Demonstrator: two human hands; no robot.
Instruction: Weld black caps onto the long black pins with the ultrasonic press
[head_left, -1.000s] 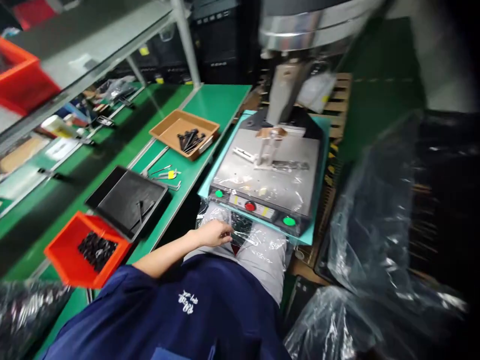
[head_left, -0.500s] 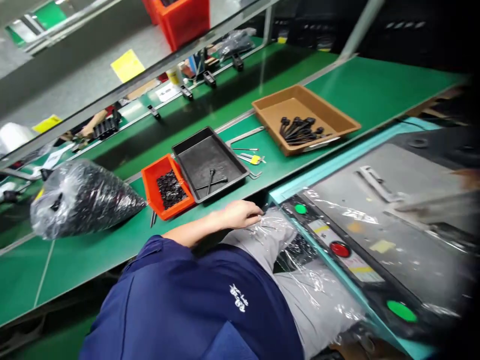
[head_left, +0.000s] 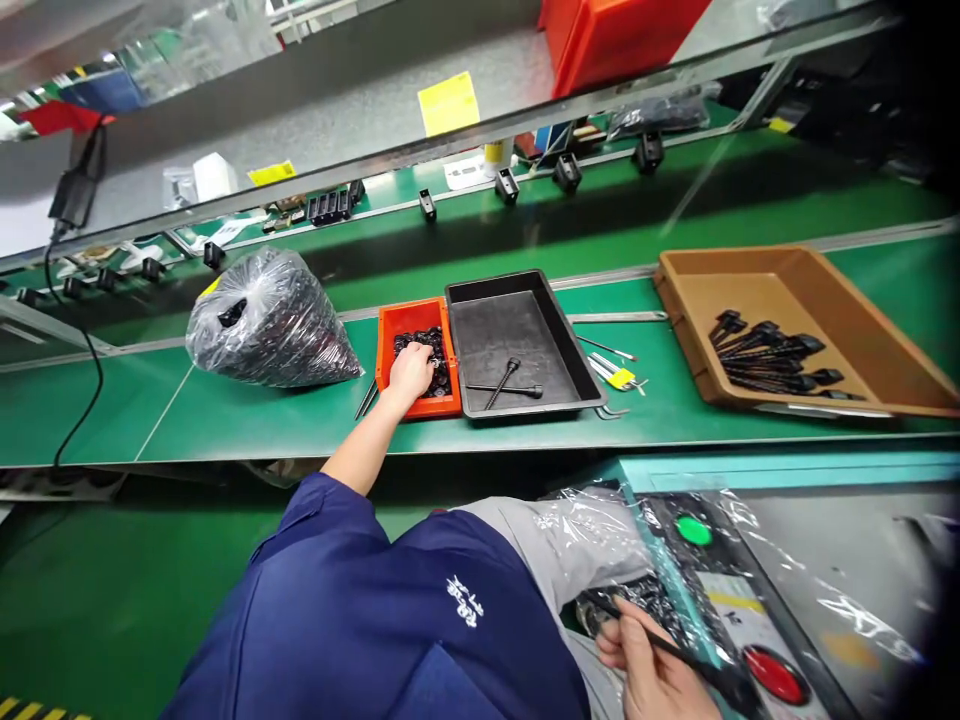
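My left hand (head_left: 412, 374) reaches into the orange-red bin (head_left: 453, 350), fingers curled down among small black ring-like parts (head_left: 441, 378); what it grips, if anything, is hidden. At the lower right, my right hand (head_left: 652, 665) is closed on a long black bolt (head_left: 679, 652), its shaft pointing up-left over my lap and its thicker end toward the lower right. Beside the bin, two similar black bolts (head_left: 504, 385) lie crossed in a black tray (head_left: 525, 320). A brown tray (head_left: 855, 300) holds a pile of such bolts (head_left: 772, 355).
A clear bag of black parts (head_left: 270, 320) lies left of the bin. Hex keys (head_left: 615, 372) sit between the trays. On my right stands a machine with a green button (head_left: 694, 530) and a red button (head_left: 776, 675), with clear plastic film around it. A shelf (head_left: 337, 125) overhangs the bench.
My left hand has gone from beside the machine's corner into the orange-red bin. My right hand, a blur at the right edge before, now shows near my lap with a bolt. The view has turned.
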